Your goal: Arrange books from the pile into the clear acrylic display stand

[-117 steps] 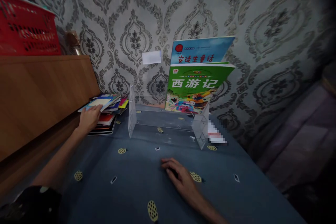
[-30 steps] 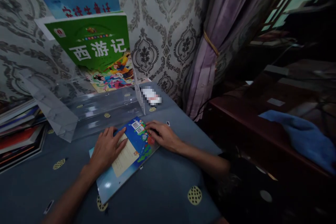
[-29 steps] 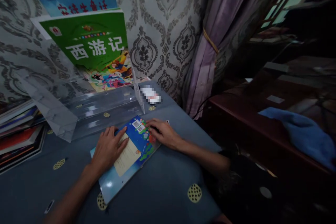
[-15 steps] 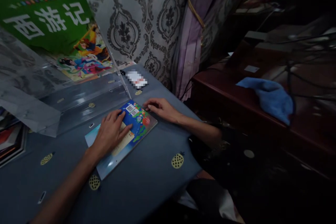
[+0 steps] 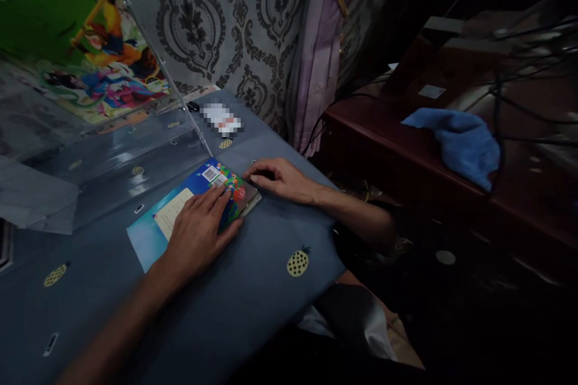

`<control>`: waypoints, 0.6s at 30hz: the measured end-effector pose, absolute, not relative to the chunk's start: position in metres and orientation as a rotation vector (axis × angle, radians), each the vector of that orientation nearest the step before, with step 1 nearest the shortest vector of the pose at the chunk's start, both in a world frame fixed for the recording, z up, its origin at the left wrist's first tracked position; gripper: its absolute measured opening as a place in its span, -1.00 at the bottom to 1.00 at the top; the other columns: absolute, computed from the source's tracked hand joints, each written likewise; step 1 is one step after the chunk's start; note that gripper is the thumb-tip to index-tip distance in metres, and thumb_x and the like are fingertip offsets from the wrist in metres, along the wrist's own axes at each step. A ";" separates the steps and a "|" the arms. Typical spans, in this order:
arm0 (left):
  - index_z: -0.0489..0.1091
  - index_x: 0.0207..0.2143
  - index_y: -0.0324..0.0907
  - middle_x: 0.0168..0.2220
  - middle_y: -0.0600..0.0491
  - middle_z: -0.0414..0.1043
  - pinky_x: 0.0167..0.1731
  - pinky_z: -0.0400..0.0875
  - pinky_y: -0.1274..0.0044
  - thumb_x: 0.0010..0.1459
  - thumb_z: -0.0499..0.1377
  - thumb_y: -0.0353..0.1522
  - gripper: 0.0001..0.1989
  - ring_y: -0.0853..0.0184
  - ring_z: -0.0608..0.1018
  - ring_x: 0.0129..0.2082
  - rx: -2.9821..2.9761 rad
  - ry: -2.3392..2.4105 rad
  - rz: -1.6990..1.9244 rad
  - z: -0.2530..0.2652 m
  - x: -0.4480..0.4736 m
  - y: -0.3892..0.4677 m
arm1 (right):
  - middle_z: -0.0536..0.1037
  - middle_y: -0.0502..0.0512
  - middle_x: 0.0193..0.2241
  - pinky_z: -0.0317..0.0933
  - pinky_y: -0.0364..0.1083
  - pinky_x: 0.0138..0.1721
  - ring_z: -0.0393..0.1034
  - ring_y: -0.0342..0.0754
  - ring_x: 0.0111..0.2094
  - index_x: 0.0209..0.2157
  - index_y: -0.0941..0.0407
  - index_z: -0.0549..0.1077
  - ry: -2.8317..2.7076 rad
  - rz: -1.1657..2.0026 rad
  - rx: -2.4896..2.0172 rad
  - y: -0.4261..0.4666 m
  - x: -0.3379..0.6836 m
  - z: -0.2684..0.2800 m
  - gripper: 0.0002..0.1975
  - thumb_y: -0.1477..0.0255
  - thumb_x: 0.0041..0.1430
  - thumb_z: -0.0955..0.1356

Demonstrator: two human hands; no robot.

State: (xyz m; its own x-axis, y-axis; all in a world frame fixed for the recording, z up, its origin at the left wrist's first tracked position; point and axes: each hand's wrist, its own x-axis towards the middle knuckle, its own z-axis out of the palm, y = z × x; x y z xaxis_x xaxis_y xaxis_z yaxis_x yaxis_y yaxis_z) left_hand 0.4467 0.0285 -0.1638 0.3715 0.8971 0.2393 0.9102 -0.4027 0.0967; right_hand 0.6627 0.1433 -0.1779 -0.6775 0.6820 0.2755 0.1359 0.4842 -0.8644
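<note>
A thin book (image 5: 174, 213) with a blue cover, a pale text panel and a barcode lies flat on the cloth-covered table. Across its cover rests my left hand (image 5: 198, 225), fingers stretched toward the barcode and thumb at the near edge. My right hand (image 5: 280, 179) sits on the table just beyond the book's right end. Its fingers are loosely curved, with a gap between thumb and forefinger and nothing visible inside. The fingertips come close to the book's corner; whether they touch it I cannot tell.
A clear plastic stand (image 5: 189, 120) rises behind the book, with a green illustrated cover (image 5: 45, 30) in it. A blurred-out white item (image 5: 222, 118) lies by the wall. To the right, a blue cloth (image 5: 469, 141) hangs over dark red furniture (image 5: 374, 138) near cables.
My left hand has slid along the cover toward the book's right end, uncovering the pale text panel. My right hand stays beside that end. The camera view has shifted slightly.
</note>
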 end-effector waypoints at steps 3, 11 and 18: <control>0.34 0.17 -0.18 0.22 -0.12 0.39 0.16 0.33 0.15 0.36 -0.02 -0.09 -0.51 0.07 0.44 0.20 -2.558 -1.682 -0.411 -0.163 0.447 0.028 | 0.61 0.06 -0.26 0.33 -0.06 -0.10 0.46 -0.06 -0.21 -0.16 0.16 0.55 -2.147 1.157 -0.650 0.144 0.664 -0.177 -0.78 0.40 0.29 0.30; 0.34 0.17 -0.20 0.19 -0.17 0.41 0.13 0.34 0.10 0.35 -0.01 -0.14 -0.52 0.02 0.46 0.18 -2.545 -1.629 -0.429 -0.167 0.447 0.028 | 0.61 0.04 -0.27 0.31 -0.07 -0.11 0.46 -0.07 -0.23 -0.16 0.14 0.56 -2.216 1.168 -0.589 0.145 0.667 -0.173 -0.78 0.43 0.29 0.28; 0.31 0.20 -0.18 0.20 -0.17 0.40 0.14 0.33 0.08 0.35 -0.01 -0.13 -0.51 -0.01 0.44 0.19 -2.528 -1.623 -0.442 -0.169 0.449 0.027 | 0.58 0.03 -0.29 0.28 -0.13 -0.22 0.42 -0.11 -0.28 -0.19 0.17 0.53 -2.265 1.187 -0.597 0.148 0.673 -0.170 -0.83 0.45 0.23 0.34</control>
